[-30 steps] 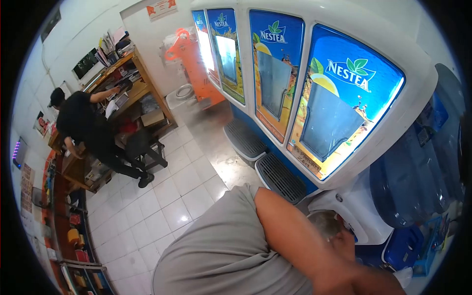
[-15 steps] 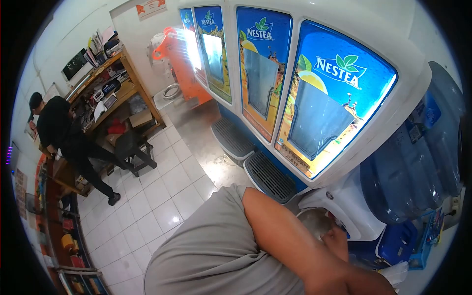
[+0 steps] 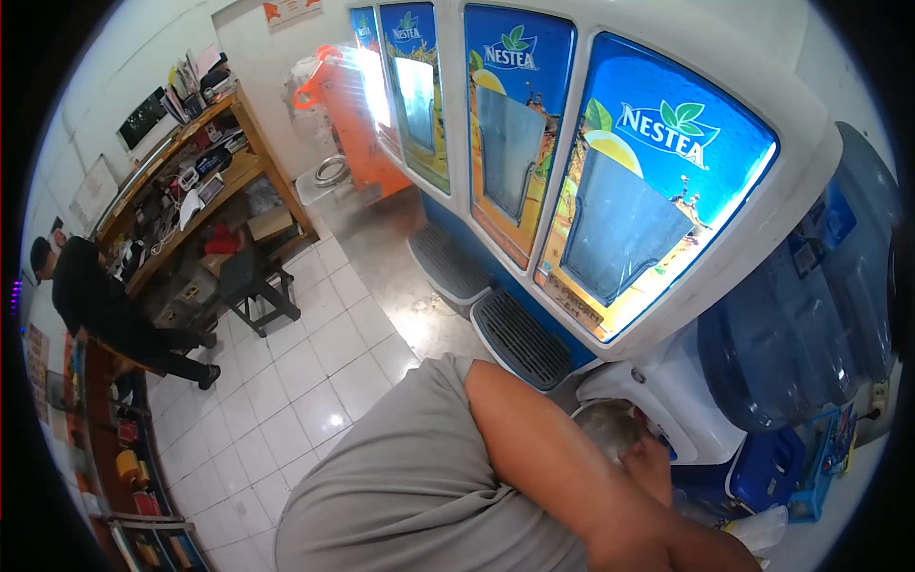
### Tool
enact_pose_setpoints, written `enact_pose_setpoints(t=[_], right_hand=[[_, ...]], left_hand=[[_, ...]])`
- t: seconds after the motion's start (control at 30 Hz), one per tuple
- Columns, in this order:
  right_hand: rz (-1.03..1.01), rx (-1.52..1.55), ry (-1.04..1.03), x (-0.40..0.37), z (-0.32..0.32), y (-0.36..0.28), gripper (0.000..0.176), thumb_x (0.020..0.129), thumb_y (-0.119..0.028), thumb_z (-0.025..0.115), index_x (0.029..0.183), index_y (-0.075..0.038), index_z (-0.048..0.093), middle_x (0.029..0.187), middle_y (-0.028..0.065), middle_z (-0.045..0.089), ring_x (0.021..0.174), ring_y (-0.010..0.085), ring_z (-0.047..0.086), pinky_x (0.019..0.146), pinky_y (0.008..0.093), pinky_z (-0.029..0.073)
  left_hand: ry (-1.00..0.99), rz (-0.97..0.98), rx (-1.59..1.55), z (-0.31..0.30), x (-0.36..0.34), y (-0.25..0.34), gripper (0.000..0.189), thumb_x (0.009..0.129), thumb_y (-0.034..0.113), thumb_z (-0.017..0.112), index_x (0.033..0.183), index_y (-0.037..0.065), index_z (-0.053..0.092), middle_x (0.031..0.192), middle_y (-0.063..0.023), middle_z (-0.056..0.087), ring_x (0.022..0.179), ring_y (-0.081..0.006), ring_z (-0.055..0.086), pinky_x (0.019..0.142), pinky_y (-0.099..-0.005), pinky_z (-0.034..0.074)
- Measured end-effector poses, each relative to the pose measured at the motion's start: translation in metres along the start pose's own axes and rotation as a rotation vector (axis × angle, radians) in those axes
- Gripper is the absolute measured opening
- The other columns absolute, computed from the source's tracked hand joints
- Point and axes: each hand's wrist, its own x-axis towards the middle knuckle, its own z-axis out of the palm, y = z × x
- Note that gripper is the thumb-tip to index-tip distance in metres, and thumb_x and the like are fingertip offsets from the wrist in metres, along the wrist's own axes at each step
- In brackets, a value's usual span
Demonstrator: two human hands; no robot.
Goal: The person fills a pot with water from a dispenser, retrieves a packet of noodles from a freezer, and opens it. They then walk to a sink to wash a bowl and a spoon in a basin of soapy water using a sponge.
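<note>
My bare arm (image 3: 562, 448) reaches from a grey sleeve (image 3: 381, 477) across the lower middle. Beyond it, small and partly covered by the arm, my left hand (image 3: 648, 465) is closed at the right side of a round, greyish metal bowl (image 3: 607, 426). The fingers curl at its rim, close to a red tap lever (image 3: 640, 418). The bowl sits under the front of a white water dispenser (image 3: 624, 383), which carries a big blue water bottle (image 3: 777, 334). My right hand does not show.
Nestea drink machines (image 3: 620, 191) with drip trays (image 3: 519, 338) stand directly ahead. A blue cool box (image 3: 767, 472) is right of the dispenser. Across the tiled floor (image 3: 276, 410), a person in black (image 3: 95, 296) stands near a cluttered wooden desk (image 3: 243, 172) and a black stool (image 3: 255, 286).
The person in black has shifted left and leans lower. My view has tilted slightly, while my hand stays at the bowl.
</note>
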Motion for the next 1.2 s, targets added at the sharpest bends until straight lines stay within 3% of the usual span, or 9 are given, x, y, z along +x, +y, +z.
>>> enact_pose_setpoints(t=[0.13,0.67,0.83,0.87,0.97,1.03,1.1,1.13,1.2], right_hand=[[-0.035,-0.033,0.003,0.002,0.001,0.005,0.033,0.077,-0.027,0.080,0.083,0.004,0.069,0.075,0.0227,0.070,0.069,0.0381,0.068,0.065,0.0472,0.051],[0.048,-0.030,-0.015,0.002,0.000,0.003,0.028,0.078,-0.021,0.080,0.083,0.004,0.066,0.080,0.0215,0.066,0.074,0.0342,0.064,0.070,0.0457,0.050],[0.059,-0.023,-0.019,0.000,0.000,0.000,0.031,0.078,-0.021,0.081,0.080,0.003,0.062,0.079,0.0217,0.065,0.073,0.0330,0.062,0.070,0.0457,0.049],[0.045,-0.006,0.005,0.001,0.005,0.011,0.030,0.079,-0.022,0.081,0.092,0.002,0.067,0.078,0.0215,0.064,0.073,0.0323,0.061,0.070,0.0453,0.049],[0.025,0.066,-0.008,-0.005,-0.001,-0.014,0.048,0.081,-0.022,0.079,0.123,-0.002,0.066,0.076,0.0200,0.063,0.070,0.0300,0.060,0.069,0.0439,0.049],[0.020,0.124,-0.022,0.002,-0.001,-0.014,0.064,0.082,-0.021,0.078,0.142,-0.004,0.061,0.074,0.0189,0.062,0.069,0.0286,0.059,0.069,0.0429,0.050],[0.310,0.815,0.088,0.027,0.020,0.022,0.080,0.082,-0.006,0.070,0.157,-0.002,0.044,0.073,0.0001,0.052,0.066,0.0107,0.050,0.063,0.0285,0.044],[0.320,0.817,0.092,0.018,0.011,0.003,0.080,0.082,-0.006,0.070,0.157,-0.002,0.044,0.073,0.0001,0.052,0.066,0.0107,0.050,0.063,0.0285,0.044],[0.033,0.044,-0.115,-0.006,-0.013,-0.055,0.081,0.082,-0.006,0.071,0.157,-0.001,0.043,0.072,-0.0002,0.052,0.066,0.0103,0.050,0.065,0.0269,0.044]], left_hand=[[-0.172,-0.100,0.089,-0.016,-0.004,0.004,0.045,0.113,0.032,0.047,0.119,-0.010,0.062,0.104,-0.0165,0.067,0.095,-0.0235,0.065,0.079,-0.0346,0.051],[-0.098,-0.041,0.146,-0.007,-0.008,0.008,0.048,0.113,0.035,0.044,0.111,-0.009,0.063,0.098,-0.0147,0.064,0.092,-0.0222,0.063,0.078,-0.0367,0.049],[-0.033,-0.039,-0.030,0.001,-0.010,0.006,0.046,0.114,0.031,0.043,0.114,-0.010,0.062,0.100,-0.0213,0.063,0.098,-0.0297,0.063,0.084,-0.0370,0.050],[-0.030,-0.037,-0.033,-0.005,-0.012,0.010,0.046,0.114,0.031,0.043,0.114,-0.010,0.062,0.100,-0.0213,0.063,0.098,-0.0297,0.063,0.084,-0.0370,0.050],[-0.323,-0.279,0.286,-0.038,-0.033,0.032,0.051,0.112,0.037,0.046,0.127,-0.010,0.060,0.116,-0.0267,0.064,0.109,-0.0368,0.063,0.094,-0.0415,0.049],[-0.389,-0.410,0.880,-0.055,-0.067,0.044,0.028,0.102,0.022,0.060,0.117,-0.001,0.065,0.098,-0.0160,0.071,0.095,-0.0335,0.067,0.083,-0.0425,0.052],[-0.173,-0.627,0.602,-0.069,-0.103,0.047,0.034,0.103,0.033,0.058,0.111,0.001,0.063,0.112,-0.0218,0.066,0.104,-0.0400,0.063,0.091,-0.0502,0.049],[-0.090,-0.902,0.767,-0.075,-0.125,0.064,0.034,0.101,0.034,0.060,0.112,0.001,0.063,0.114,-0.0218,0.067,0.106,-0.0401,0.064,0.092,-0.0502,0.049],[0.094,-1.403,1.060,-0.086,-0.177,0.092,0.037,0.099,0.035,0.063,0.118,0.003,0.063,0.117,-0.0216,0.068,0.110,-0.0399,0.065,0.095,-0.0501,0.050]])
